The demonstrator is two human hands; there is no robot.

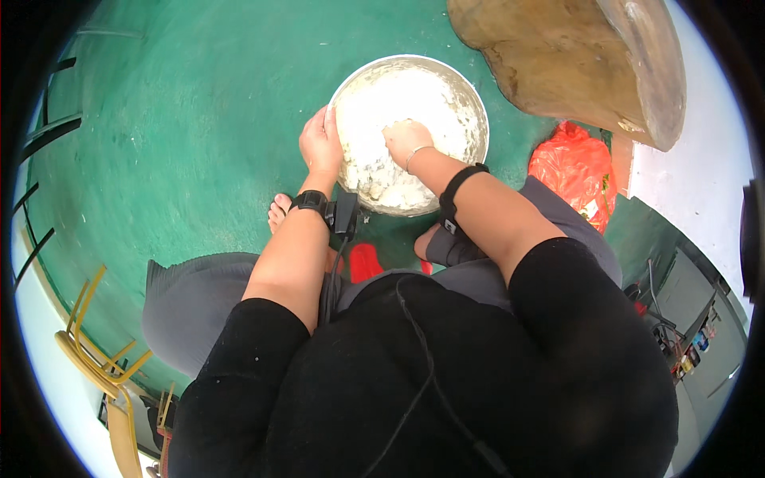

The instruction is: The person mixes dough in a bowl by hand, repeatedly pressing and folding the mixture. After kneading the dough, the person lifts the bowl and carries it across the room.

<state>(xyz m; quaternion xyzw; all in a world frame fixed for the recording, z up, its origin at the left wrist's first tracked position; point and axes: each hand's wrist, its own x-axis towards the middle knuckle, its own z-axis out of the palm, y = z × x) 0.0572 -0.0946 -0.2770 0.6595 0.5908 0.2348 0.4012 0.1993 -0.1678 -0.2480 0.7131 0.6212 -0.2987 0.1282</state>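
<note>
Dough [397, 89]: could spill if the bowl [480, 131] skids under your push.
Left hand [320, 145]: grasping the bowl's side.
Right hand [408, 140]: in dough; cannot tell whether clenched.

Black shirt [462, 382], elbow-length sleeves [251, 346], grey trousers [199, 307]; left wrist: black strap [309, 200], boxy device [346, 213]; right forearm: black band [454, 190], thin bracelet [412, 158]; dark cable [420, 338] down the chest.
</note>
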